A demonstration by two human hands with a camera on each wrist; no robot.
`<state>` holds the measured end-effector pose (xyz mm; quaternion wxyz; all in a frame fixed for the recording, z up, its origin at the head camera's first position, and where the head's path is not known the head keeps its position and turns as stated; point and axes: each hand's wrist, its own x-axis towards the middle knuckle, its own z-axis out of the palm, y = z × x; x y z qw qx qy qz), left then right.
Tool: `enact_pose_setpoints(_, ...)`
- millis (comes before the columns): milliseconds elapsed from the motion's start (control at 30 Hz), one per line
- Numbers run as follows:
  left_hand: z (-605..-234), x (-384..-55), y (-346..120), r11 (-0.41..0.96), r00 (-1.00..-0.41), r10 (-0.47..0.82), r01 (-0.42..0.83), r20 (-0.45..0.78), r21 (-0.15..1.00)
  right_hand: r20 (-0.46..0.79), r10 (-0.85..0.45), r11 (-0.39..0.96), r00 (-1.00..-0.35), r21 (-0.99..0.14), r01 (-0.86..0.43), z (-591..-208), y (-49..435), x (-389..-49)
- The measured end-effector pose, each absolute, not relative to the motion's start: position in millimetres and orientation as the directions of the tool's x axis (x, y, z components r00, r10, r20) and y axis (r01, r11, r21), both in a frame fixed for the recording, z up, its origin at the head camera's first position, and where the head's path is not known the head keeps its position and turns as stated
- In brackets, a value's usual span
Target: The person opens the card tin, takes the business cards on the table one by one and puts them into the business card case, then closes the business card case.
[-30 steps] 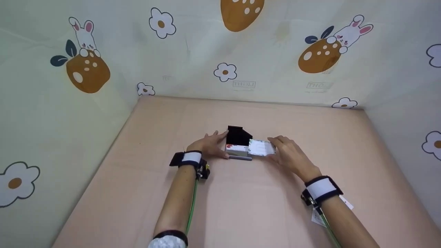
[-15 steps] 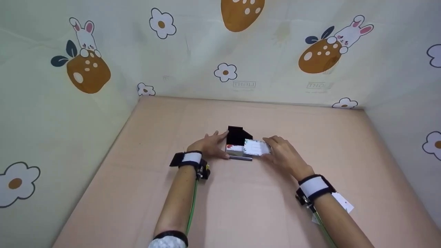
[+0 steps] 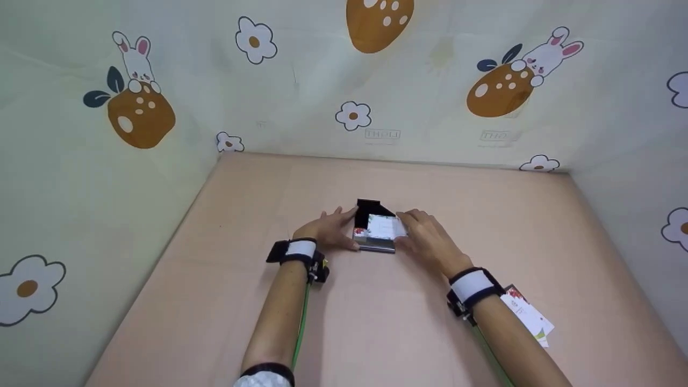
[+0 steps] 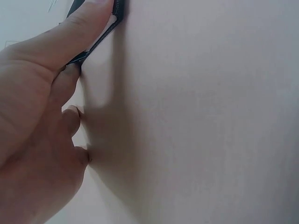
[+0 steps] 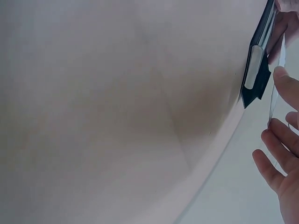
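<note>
A black business card holder [image 3: 367,207] lies with its lid raised and cards inside; one with a red print [image 3: 360,233] shows at its left. My left hand [image 3: 329,230] grips the holder's left side, thumb at the front and a finger at the back. In the left wrist view the thumb presses the dark edge of the holder [image 4: 119,10]. Between thumb and fingers my right hand [image 3: 430,236] pinches a white business card [image 3: 381,227] by its right end, over the holder. Seen edge-on in the right wrist view, the held card [image 5: 273,105] is apart from the holder [image 5: 254,67].
Beside the right forearm, several loose cards [image 3: 529,314] overlap on the pinkish tabletop [image 3: 371,317]. A patterned cloth wall [image 3: 301,97] closes off the back and both sides. Green cables [image 3: 302,317] run along the forearms from the wrist cameras.
My right hand has carried the white card leftward, from the holder's right side to over its cards. More of the loose cards now shows beside the forearm. The left hand keeps its hold.
</note>
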<state>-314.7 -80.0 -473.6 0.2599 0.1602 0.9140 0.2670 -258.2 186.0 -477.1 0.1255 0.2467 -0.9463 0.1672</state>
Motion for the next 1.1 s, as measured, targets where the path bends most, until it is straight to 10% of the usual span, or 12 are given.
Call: enact_pose_setpoints(1100, -471.5, -315.1, -78.2, 0.81, -0.818, 0.424, 0.15, -0.389, 0.567, 0.279, -0.398, 0.829, -0.874, -0.298, -0.472, -482.3, 156.8, -271.6)
